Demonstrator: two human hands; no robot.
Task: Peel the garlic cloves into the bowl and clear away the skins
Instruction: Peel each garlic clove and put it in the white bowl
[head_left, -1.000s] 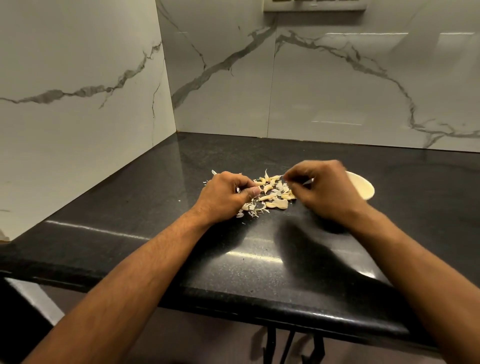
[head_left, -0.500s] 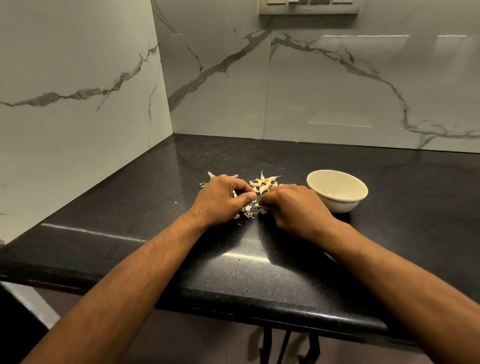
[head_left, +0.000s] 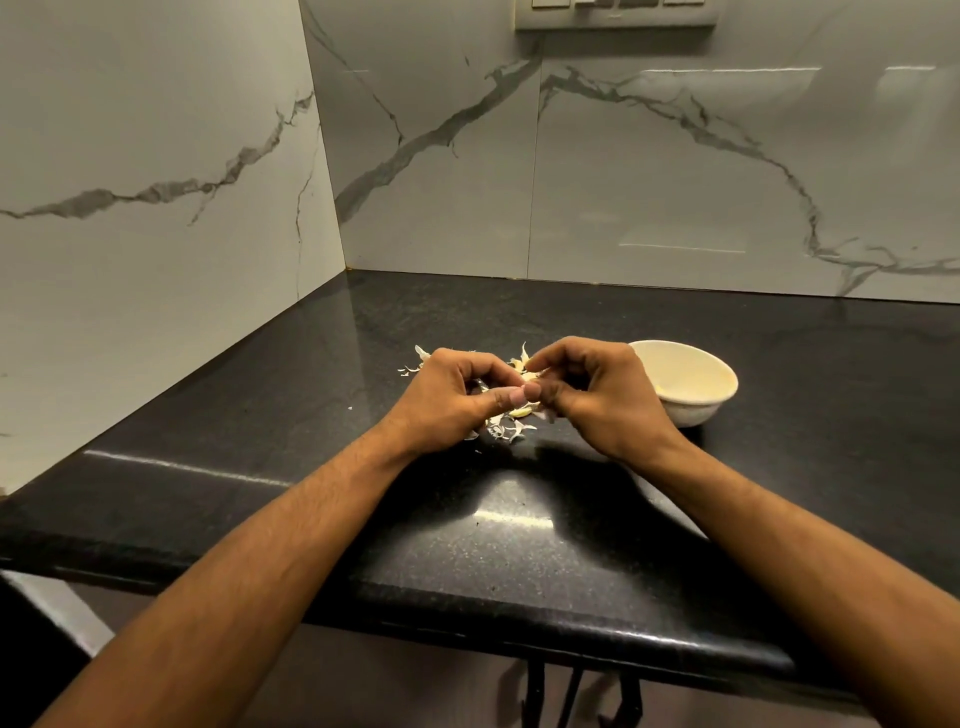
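Observation:
A heap of garlic cloves and papery skins lies on the black counter, mostly hidden by my hands. My left hand and my right hand are raised just above the heap with curled fingers, thumbs meeting in the middle. Between the fingertips they pinch a garlic clove, of which only a sliver shows. A cream bowl stands just right of my right hand, and something pale yellow lies inside it.
Marble-patterned walls close off the counter at the left and the back. A switch plate is on the back wall at the top. The counter's front edge runs close below my forearms, with dark metal legs beneath it.
My right hand went from beside the bowl down to the heap, then both hands lifted slightly and came together on a clove. The bowl, hidden at first, is in full view.

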